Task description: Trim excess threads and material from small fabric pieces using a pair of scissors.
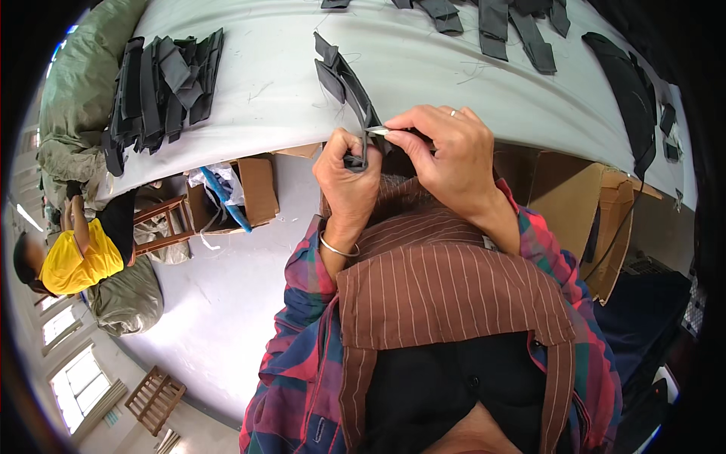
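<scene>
A long dark grey fabric strap [344,76] runs from the white table [287,83] down to my hands at its near edge. My left hand [349,175] is closed around the strap's lower end. My right hand [446,151], with a ring on one finger, pinches a small pale metal tool [379,131] against the strap just above the left hand. Both hands hover over my brown striped apron and plaid sleeves.
A pile of dark fabric strips [159,87] lies at the table's left, more strips [491,23] along the far edge, and a black piece [628,91] at the right. Open cardboard boxes [242,193] stand under the table. A person in yellow [76,253] sits at far left.
</scene>
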{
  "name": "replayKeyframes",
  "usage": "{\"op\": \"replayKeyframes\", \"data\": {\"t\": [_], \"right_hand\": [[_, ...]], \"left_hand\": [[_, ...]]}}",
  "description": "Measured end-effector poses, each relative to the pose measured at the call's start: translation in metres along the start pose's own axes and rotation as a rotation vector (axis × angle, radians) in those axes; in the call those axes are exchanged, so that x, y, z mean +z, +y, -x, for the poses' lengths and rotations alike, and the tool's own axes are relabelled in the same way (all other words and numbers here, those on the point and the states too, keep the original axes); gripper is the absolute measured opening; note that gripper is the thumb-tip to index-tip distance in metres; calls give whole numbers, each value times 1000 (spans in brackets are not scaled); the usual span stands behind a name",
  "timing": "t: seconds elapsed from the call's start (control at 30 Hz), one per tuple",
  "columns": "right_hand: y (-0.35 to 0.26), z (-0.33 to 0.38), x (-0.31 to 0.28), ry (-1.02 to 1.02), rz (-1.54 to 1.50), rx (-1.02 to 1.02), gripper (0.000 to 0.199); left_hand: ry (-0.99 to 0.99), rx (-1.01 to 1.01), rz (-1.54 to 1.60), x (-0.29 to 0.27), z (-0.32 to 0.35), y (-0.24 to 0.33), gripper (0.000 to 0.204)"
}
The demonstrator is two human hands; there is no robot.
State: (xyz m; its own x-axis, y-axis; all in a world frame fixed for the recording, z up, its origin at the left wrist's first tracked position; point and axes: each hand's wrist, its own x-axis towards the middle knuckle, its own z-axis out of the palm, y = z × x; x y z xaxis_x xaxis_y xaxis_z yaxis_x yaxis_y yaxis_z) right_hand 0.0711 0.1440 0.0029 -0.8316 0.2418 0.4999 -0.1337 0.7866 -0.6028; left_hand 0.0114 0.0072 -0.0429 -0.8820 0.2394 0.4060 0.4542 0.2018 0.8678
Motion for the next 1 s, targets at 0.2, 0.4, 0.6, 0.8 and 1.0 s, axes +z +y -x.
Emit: {"op": "replayKeyframes", "data": {"t": [0.2,0.4,0.6,0.8,1.0], "right_hand": [[0,-1,3,-23,26,31,9],[6,-12,3,-66,-302,123,24],[28,-16,17,-467,-631,384,15],[44,-24,17,-283,-707,528,12],[52,-25,16,-238,-703,501,13]], "left_hand": [[-23,-31,-24,0,1,-5,27],[-40,130,-6,0,-10,-12,30],[-98,54,11,2,-7,-12,35],[-142,41,71,3,-8,-20,34],[-273,-69,78,1,-14,-9,32]]}}
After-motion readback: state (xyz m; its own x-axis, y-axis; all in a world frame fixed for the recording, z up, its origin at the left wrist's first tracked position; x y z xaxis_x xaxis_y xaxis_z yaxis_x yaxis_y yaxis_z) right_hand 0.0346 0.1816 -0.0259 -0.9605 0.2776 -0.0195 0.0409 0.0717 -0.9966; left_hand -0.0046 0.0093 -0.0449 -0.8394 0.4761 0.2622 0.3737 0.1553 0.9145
